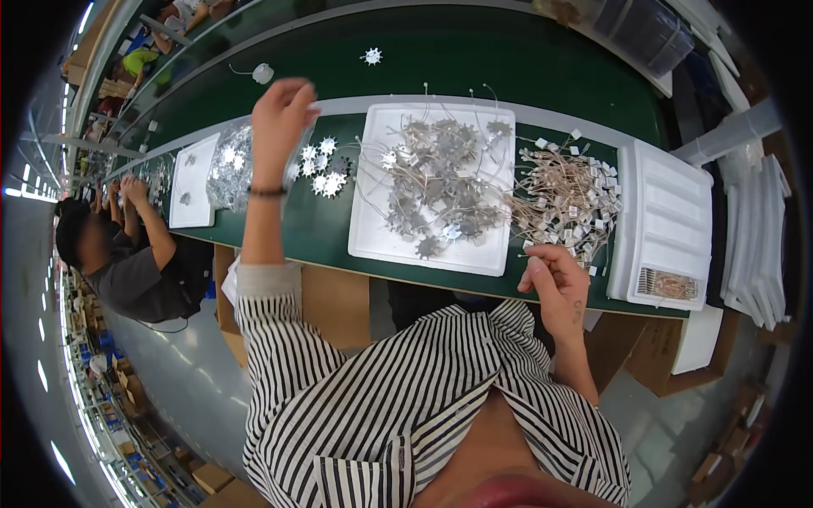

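Note:
My left hand (284,114) is raised over the far side of the bench, its fingers loosely bent and apart, with nothing visible in them. Just beyond it, a white round piece with a wire tail (263,74) lies on the green belt. My right hand (555,284) is at the near edge, thumb and forefinger closed together; a tiny pale tip shows at them, but what they hold is unclear. Between my hands, a white foam tray (368,229) bears a heap of silvery star-shaped metal plates with wires (445,182). Wires with white connectors (576,195) are piled right of it.
Loose star plates (324,169) and a clear plastic bag of parts (230,169) lie to the left. One plate (372,56) rests on the belt. Stacked foam trays (669,195) stand at the right, cardboard boxes (339,300) below the bench. A co-worker (127,262) sits at left.

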`<state>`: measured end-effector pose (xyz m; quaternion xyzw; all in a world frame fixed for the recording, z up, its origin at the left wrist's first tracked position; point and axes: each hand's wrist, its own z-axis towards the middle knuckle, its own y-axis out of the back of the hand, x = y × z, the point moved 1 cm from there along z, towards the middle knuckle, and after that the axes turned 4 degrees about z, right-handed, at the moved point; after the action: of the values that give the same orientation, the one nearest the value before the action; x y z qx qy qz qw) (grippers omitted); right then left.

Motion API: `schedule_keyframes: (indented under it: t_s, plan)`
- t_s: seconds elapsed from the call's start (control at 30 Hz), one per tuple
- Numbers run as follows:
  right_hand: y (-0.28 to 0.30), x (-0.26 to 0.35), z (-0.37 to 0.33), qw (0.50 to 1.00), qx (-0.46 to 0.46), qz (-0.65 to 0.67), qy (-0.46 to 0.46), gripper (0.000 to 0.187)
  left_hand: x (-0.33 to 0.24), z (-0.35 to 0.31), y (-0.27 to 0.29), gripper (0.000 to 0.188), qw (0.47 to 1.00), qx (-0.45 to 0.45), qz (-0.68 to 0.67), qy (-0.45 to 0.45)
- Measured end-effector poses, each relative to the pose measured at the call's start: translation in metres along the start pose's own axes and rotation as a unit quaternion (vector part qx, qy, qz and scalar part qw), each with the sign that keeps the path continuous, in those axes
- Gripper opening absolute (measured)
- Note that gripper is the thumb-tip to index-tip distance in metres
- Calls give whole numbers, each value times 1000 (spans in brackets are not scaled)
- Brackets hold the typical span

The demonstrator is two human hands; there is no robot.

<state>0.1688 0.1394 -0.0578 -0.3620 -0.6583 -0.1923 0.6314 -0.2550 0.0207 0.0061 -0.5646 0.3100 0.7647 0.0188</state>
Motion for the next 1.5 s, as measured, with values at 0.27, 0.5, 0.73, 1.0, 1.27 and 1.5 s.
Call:
schedule_keyframes:
  t_s: [0.27, 0.5, 0.73, 1.0, 1.27, 1.5]
  plan:
    - [-12, 6, 18, 998, 36, -56, 16, 18, 111, -128, 33, 45, 927, -59, 353, -115]
    - [-30, -1, 8, 997, 39, -68, 24, 17, 166, -67, 35, 53, 894, -106, 408, -153]
    - [-13, -5, 1, 996, -23, -78, 22, 17, 139, -68, 10, 40, 886, -75, 388, -242]
    - [-10, 14, 11, 985, -59, -138, 85, 15, 123, -72, -20, 37, 884, 6, 366, -293]
    - [23, 32, 110, 904, -84, -326, 262, 19, 67, -112, -9, 45, 995, -101, -22, 17]
    - [45, 18, 207, 842, 64, -500, 190, 20, 45, -175, -11, 41, 967, -141, -185, 107]
